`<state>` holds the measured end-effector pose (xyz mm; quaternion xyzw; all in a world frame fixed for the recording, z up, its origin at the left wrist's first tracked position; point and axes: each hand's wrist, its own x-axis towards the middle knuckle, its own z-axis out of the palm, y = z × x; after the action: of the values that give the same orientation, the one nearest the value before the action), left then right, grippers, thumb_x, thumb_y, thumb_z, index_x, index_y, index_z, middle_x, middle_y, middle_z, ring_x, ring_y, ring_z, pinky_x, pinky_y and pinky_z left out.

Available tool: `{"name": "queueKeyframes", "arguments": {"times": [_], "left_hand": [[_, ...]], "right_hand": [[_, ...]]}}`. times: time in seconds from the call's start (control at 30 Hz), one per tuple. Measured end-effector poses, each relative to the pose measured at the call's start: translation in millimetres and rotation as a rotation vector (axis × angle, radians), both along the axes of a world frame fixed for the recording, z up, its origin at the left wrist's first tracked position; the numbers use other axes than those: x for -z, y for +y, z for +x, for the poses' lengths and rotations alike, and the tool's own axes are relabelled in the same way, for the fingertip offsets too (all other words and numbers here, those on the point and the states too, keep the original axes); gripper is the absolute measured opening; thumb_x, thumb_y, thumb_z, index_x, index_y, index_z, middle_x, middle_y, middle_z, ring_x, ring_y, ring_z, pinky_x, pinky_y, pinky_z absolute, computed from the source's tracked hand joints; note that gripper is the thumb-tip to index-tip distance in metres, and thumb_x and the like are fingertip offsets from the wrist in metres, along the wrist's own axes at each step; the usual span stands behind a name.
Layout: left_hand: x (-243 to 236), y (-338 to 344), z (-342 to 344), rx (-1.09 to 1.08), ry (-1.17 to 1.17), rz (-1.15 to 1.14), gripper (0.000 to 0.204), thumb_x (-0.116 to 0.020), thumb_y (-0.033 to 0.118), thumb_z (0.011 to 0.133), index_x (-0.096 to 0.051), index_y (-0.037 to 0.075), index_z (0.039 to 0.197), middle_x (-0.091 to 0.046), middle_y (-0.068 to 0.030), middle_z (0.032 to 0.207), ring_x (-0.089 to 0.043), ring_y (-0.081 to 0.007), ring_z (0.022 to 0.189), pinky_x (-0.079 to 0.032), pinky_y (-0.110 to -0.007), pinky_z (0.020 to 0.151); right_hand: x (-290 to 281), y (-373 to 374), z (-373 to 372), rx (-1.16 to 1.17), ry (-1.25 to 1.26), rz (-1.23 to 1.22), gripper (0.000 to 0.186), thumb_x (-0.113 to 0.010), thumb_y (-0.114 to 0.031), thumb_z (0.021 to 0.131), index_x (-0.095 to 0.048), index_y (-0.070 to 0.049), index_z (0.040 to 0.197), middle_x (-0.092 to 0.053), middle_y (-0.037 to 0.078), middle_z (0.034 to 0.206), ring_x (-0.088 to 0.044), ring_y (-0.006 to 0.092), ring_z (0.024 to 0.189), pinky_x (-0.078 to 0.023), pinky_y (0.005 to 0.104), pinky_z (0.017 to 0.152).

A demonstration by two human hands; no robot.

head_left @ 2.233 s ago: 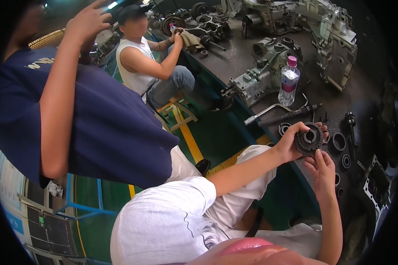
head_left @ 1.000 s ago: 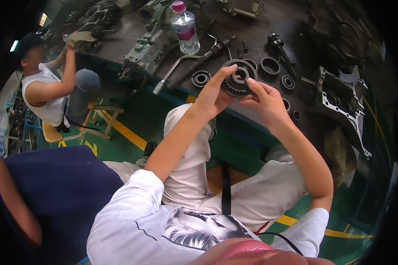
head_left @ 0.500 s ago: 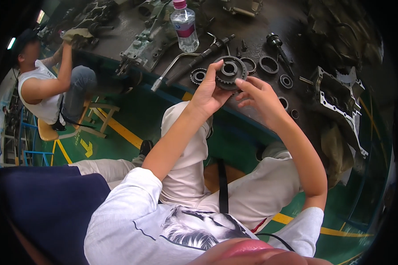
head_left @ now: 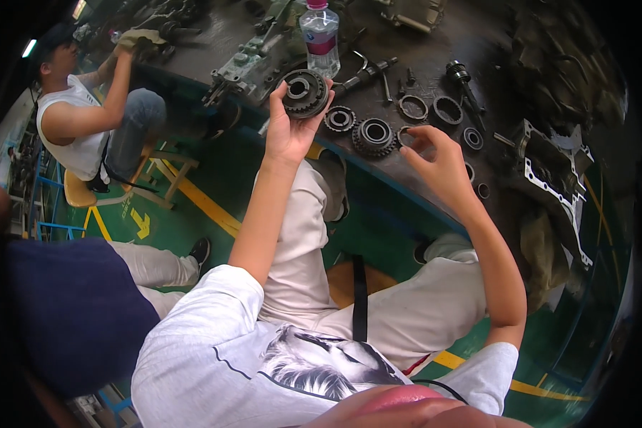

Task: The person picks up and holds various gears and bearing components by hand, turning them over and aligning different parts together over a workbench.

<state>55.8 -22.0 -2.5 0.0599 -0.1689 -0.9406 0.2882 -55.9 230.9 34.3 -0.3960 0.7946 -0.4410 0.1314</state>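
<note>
My left hand (head_left: 291,132) holds a toothed gear assembly (head_left: 304,94) up above the table edge, its fingers wrapped round the rim and its bored face turned up. My right hand (head_left: 435,160) is curled, with thumb and index finger closed at a thin metal ring (head_left: 405,135); the fingers hide part of this ring. Between the hands, a thick gear with a bearing-like centre (head_left: 374,135) lies at the table edge. Left of it is a smaller toothed gear (head_left: 340,119). Two wide rings, a near one (head_left: 413,108) and a toothed one (head_left: 448,110), lie beyond my right hand.
A water bottle (head_left: 319,43) stands behind the held gear. A shaft (head_left: 364,76), a bearing (head_left: 472,138) and a geared shaft (head_left: 464,82) lie on the dark table. An open metal housing (head_left: 553,171) sits at the right. A seated co-worker (head_left: 85,114) works at the far left.
My left hand has carried the gear assembly leftward, away from my right hand, uncovering the thick gear on the table. My right hand has come off the assembly and is now at the thin ring.
</note>
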Motion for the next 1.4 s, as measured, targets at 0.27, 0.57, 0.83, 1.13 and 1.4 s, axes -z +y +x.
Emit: {"name": "queueKeyframes", "arguments": {"times": [0.27, 0.57, 0.83, 1.13, 1.4], "left_hand": [[7, -8, 14, 0.043, 0.054, 0.125, 0.053, -0.056, 0.026, 0.097, -0.045, -0.011, 0.133, -0.051, -0.0304, 0.136, -0.046, -0.0424, 0.133, -0.038, -0.053, 0.116], [16, -5, 21, 0.132, 0.137, 0.169, 0.068, -0.044, 0.051, 0.101, -0.044, -0.006, 0.140, -0.049, -0.0257, 0.141, -0.045, -0.0391, 0.135, -0.037, -0.051, 0.115], [17, -11, 20, 0.023, 0.044, 0.173, 0.059, -0.046, 0.049, 0.101, -0.051, -0.001, 0.132, -0.060, -0.0220, 0.128, -0.058, -0.0360, 0.121, -0.048, -0.050, 0.105], [4, 10, 13, 0.000, -0.145, 0.100, 0.051, -0.045, 0.048, 0.102, -0.054, 0.006, 0.131, -0.062, -0.0112, 0.130, -0.058, -0.0271, 0.121, -0.047, -0.046, 0.105], [7, 33, 4, 0.086, -0.133, 0.120, 0.045, -0.051, 0.044, 0.102, -0.056, 0.009, 0.129, -0.065, -0.0089, 0.124, -0.063, -0.0235, 0.114, -0.049, -0.041, 0.104]], "right_hand": [[6, -21, 15, -0.079, 0.284, 0.011, 0.037, -0.075, -0.015, 0.082, -0.063, 0.000, 0.113, -0.063, 0.013, 0.110, -0.060, 0.0310, 0.106, -0.049, 0.0394, 0.090], [32, -113, 6, -0.152, 0.672, 0.020, 0.072, -0.080, -0.038, 0.076, -0.054, 0.006, 0.126, -0.061, 0.022, 0.118, -0.055, 0.0375, 0.113, -0.042, 0.0438, 0.098], [22, -126, -1, -0.193, 0.677, -0.055, 0.056, -0.086, -0.034, 0.067, -0.069, 0.001, 0.106, -0.068, 0.016, 0.100, -0.059, 0.0335, 0.100, -0.045, 0.0432, 0.091], [-14, -129, 23, -0.179, 0.541, -0.344, 0.055, -0.086, -0.025, 0.066, -0.067, 0.002, 0.111, -0.066, 0.014, 0.107, -0.059, 0.0327, 0.104, -0.047, 0.0410, 0.093], [-7, -129, 23, -0.192, 0.526, -0.293, 0.056, -0.085, -0.026, 0.068, -0.068, 0.000, 0.114, -0.066, 0.015, 0.110, -0.059, 0.0341, 0.106, -0.047, 0.0414, 0.095]]}}
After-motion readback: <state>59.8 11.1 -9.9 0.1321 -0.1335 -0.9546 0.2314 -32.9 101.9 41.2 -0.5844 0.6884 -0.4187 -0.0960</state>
